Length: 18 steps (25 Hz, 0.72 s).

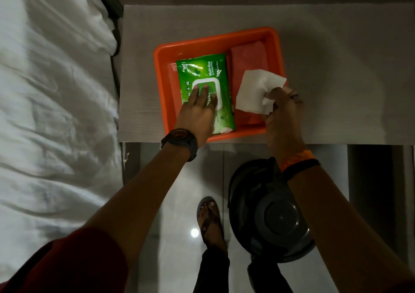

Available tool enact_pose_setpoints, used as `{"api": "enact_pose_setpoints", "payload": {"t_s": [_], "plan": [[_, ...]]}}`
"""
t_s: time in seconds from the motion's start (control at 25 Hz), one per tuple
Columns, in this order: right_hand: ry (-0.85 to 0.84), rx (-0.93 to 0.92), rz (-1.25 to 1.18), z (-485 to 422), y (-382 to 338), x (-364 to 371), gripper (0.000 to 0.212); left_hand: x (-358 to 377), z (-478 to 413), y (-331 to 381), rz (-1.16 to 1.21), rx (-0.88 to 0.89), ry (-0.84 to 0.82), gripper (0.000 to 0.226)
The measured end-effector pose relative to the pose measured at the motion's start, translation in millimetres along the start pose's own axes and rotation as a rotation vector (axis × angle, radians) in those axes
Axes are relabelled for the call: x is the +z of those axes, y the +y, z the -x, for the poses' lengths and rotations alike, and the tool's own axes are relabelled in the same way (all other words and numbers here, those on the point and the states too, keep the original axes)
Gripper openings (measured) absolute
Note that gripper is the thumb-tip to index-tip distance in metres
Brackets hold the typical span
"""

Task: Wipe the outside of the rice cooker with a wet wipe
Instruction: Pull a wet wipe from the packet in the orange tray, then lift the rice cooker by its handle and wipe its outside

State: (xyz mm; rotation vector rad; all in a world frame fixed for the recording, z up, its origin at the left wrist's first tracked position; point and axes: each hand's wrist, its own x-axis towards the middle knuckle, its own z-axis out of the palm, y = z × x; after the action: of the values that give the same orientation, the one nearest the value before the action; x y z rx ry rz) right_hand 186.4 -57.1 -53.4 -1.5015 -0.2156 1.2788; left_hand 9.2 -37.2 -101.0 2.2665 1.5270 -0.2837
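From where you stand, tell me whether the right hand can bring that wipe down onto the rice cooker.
Probably yes. The right hand already pinches the wipe above the tray, and the rice cooker sits directly under that forearm with nothing between.

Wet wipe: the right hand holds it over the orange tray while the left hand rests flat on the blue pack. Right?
Not quite: the head view shows the pack is green. The right hand does hold the wet wipe over the orange tray, left hand flat on it.
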Motion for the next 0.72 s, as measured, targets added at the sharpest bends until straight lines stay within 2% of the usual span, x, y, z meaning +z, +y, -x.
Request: {"api": "enact_pose_setpoints", "payload": {"t_s": [0.16, 0.28, 0.36, 0.44, 0.48, 0.52, 0.6, 0.72], "plan": [[-0.091, 0.046, -0.024, 22, -6, -40, 0.026, -4, -8, 16, -0.156, -0.096, -0.078, 0.054], [-0.141, 0.106, -0.115, 44, -9, -85, 0.028, -13, -4, 32, -0.126, -0.136, -0.122, 0.061], [-0.186, 0.116, -0.229, 58, -11, -121, 0.024, -14, 6, 63, -0.055, -0.104, 0.018, 0.060], [-0.161, 0.155, -0.249, 66, -7, -162, 0.025, -5, 22, 111, 0.006, 0.023, 0.261, 0.061], [-0.129, 0.177, -0.227, 67, -4, -183, 0.029, 5, 29, 138, 0.073, 0.099, 0.337, 0.060], [-0.088, 0.183, -0.185, 66, 1, -206, 0.031, 18, 33, 165, 0.162, 0.178, 0.343, 0.057], [0.011, 0.153, -0.077, 62, 9, -254, 0.026, 50, 32, 216, 0.259, 0.331, 0.171, 0.045], [0.118, 0.071, 0.165, 52, 23, -314, 0.026, 104, 20, 268, 0.111, 0.600, -0.106, 0.028]]}}
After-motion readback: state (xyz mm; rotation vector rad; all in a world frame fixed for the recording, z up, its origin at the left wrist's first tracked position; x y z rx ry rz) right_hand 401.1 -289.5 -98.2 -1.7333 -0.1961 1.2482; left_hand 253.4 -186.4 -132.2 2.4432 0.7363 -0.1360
